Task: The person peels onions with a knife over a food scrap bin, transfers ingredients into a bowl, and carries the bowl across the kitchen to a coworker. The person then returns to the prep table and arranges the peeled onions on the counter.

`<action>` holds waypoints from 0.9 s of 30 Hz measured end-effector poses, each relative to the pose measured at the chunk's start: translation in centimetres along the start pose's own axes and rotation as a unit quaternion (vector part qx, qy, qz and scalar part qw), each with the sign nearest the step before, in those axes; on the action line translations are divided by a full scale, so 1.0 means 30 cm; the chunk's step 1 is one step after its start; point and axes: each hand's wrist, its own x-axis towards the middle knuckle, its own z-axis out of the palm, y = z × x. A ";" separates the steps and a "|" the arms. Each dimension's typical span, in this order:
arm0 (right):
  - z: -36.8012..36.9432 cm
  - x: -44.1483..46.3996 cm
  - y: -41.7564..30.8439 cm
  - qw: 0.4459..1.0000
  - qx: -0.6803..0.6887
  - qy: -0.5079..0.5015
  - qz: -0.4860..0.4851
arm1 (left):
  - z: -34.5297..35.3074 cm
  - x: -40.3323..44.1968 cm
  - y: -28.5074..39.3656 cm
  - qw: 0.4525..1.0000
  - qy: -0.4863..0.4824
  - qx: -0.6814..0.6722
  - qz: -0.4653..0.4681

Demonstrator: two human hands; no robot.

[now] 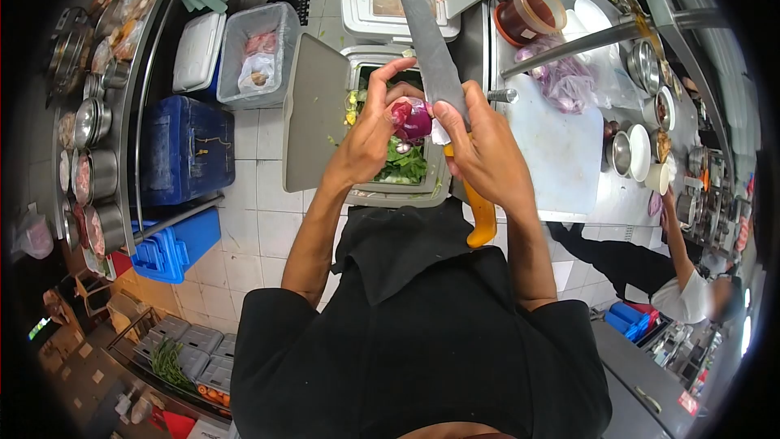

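Observation:
My left hand (pixel 367 134) is closed around a red onion (pixel 417 122), with purple skin and a pinkish part showing between the fingers. In my right hand (pixel 490 146) is a large kitchen knife (pixel 428 42), its broad blade pointing away from me and its yellow handle running down below the palm. The right thumb lies at the blade's base, close beside the onion; a pale flap of peel hangs there. Both hands are above an open bin (pixel 439 193) that holds green leaves (pixel 404 167) and vegetable scraps. The bin's grey lid (pixel 307 126) is swung out to the left.
On the right, a white cutting board (pixel 561 167) lies on the counter near a plastic bag of onions (pixel 561 73) and several bowls. Another bin (pixel 353 20) stands ahead. Tubs and a blue cooler (pixel 185 150) are at left. A person (pixel 678 289) works at far right.

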 end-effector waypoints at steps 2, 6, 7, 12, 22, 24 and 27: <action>-0.004 0.001 -0.014 1.000 0.000 -0.007 0.015 | -0.016 0.006 -0.013 1.000 -0.010 0.027 0.005; -0.003 0.017 0.012 0.992 0.109 -0.044 0.037 | -0.008 0.005 -0.015 0.999 0.005 -0.030 -0.024; -0.004 0.025 0.034 0.992 0.109 -0.043 0.037 | -0.009 0.005 -0.025 0.999 0.004 -0.030 -0.024; 0.013 0.056 0.132 0.952 0.304 -0.003 0.032 | -0.034 -0.004 -0.103 0.983 0.026 -0.183 0.016; 0.055 -0.003 0.099 0.990 0.094 0.080 -0.067 | 0.020 -0.004 -0.131 0.982 0.099 -0.145 0.071; 0.058 -0.010 0.075 0.994 0.038 0.073 -0.072 | 0.029 -0.007 -0.121 0.980 0.109 -0.154 0.070; 0.067 -0.007 0.070 0.996 0.027 0.070 -0.046 | 0.041 -0.009 -0.104 0.977 0.120 -0.164 0.070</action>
